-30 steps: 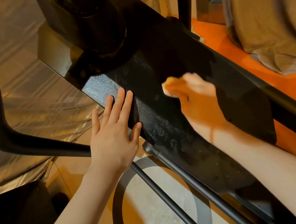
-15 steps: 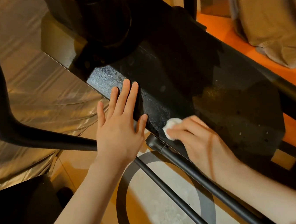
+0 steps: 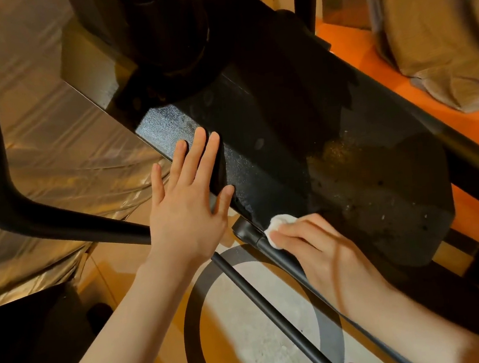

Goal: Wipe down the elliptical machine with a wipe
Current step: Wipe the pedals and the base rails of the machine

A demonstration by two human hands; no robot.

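Two hands in view and one wipe [image 3: 282, 226], all on one elliptical machine [image 3: 303, 151]. Your left hand [image 3: 187, 204] lies flat on the textured black panel, fingers straight and slightly spread, fingertips pointing up and away from you, thumb out toward the panel's lower edge. Your right hand [image 3: 322, 249] has its fingers curled over the wipe, a small white wad, pressing it against the lower edge of the panel right where the end of a black bar [image 3: 272, 249] meets it. Only the wipe's front end pokes out past your fingertips, so its full shape is hard to judge. The panel's long axis runs diagonally, from upper left down to lower right, and it carries pale specks and a dusty patch toward the right. Two slim black bars run below it on the same diagonal: the one by the wipe and a second bar [image 3: 263, 306] nearer you. One thick curved black arm [image 3: 6, 194] sweeps in from the left and passes behind your left wrist. Beyond the machine's far side lies orange floor [image 3: 373, 58], with tan cloth [image 3: 438, 27] draped at the upper right.
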